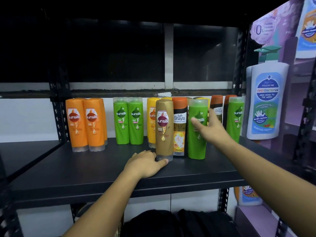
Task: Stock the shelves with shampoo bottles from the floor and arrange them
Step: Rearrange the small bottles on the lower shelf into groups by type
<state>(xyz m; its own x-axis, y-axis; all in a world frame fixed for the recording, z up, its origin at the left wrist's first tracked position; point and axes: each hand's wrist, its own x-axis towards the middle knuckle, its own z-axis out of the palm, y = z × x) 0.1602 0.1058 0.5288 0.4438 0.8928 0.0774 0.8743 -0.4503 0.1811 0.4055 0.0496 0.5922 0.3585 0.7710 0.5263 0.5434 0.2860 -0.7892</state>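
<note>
Dark shelf [85, 170] with shampoo rows. Right hand [211, 127] grasps the green bottle [197, 132], right of the brown bottle [164, 129]; left hand [145, 164], released, touches its base. Nudging risks toppling neighbours.

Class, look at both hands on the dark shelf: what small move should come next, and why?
Probably slide the green Sunsilk bottle under the right hand back toward the rear row. It stands forward with the brown-gold Sunsilk bottle, whose base the left hand touches, while matching green bottles sit further back.
</note>
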